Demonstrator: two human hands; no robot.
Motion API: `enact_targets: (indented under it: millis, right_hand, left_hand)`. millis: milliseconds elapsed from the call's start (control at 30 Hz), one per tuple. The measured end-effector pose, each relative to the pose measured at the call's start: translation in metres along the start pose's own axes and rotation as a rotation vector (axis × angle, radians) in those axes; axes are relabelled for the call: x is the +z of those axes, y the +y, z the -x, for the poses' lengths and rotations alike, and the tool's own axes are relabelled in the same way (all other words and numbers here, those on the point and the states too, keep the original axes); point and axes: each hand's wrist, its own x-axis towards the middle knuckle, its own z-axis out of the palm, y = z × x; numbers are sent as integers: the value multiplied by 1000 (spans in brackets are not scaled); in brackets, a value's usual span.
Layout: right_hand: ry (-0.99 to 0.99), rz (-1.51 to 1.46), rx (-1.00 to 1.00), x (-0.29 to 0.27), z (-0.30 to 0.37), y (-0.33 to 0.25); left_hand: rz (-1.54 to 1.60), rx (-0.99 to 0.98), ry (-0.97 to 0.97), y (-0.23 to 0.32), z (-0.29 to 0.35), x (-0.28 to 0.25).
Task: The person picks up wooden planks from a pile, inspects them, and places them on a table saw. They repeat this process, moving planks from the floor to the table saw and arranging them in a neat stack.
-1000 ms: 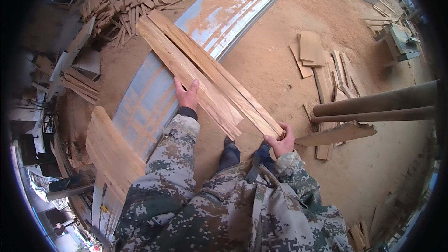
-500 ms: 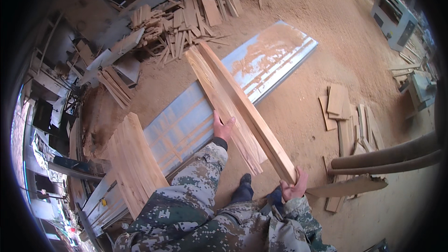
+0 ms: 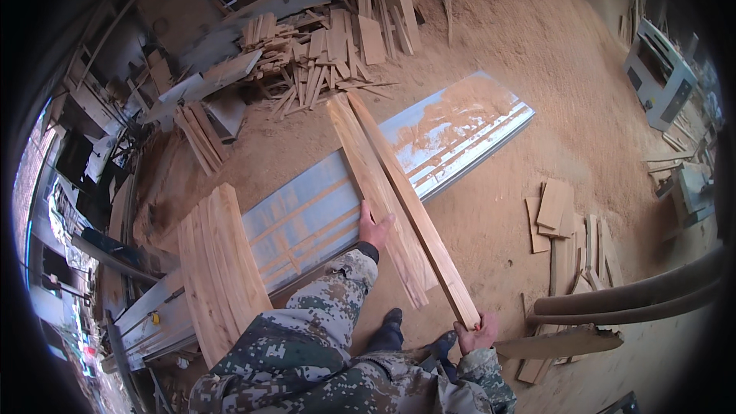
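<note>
Two hands are in my head view, and each has its fingers on wood. On the left hand (image 3: 374,228) I read a grip at the outer edge of the wide board (image 3: 374,184): the thumb lies over the top face, and most of the other fingers are hidden, so I cannot tell how they sit underneath. On the right hand (image 3: 477,332) the fingers are curled in narrow around the near end of the slim board (image 3: 415,218), thumb on its left side.

Both boards slant from the far left down toward the right hand, side by side, with a dark gap showing between them lower down. From my angle they cross over the counter (image 3: 299,215); I cannot tell whether they touch it. The near end of the wide board is stepped and lies just above the shoes in my view.

At the counter's left part I have a row of planks (image 3: 218,268), laid edge to edge, with a small yellow piece (image 3: 156,318) beyond them. Sawdust (image 3: 479,103) covers much of the far right end. Past the counter I see a heap of offcuts (image 3: 330,50), and on the floor to the right, more flat pieces (image 3: 556,211) near two thick pipes (image 3: 629,303)
</note>
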Motion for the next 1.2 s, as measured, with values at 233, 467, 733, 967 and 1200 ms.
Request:
enact_targets:
  millis: [233, 467, 733, 967, 1200]
  right_hand:
    - [-46, -818, 812, -1, -5, 11]
    - [-57, -898, 957, 2, -2, 4]
    - [2, -947, 964, 7, 0, 6]
    - [26, -935, 980, 13, 3, 6]
    - [-62, -873, 976, 35, -13, 19]
  left_hand:
    - [131, -17, -17, 1, 0, 2]
    - [44, -47, -7, 2, 2, 2]
    - [-15, 42, 22, -5, -1, 3]
    - [-37, 46, -28, -12, -7, 0]
    - [-457, -109, -39, 34, -26, 9]
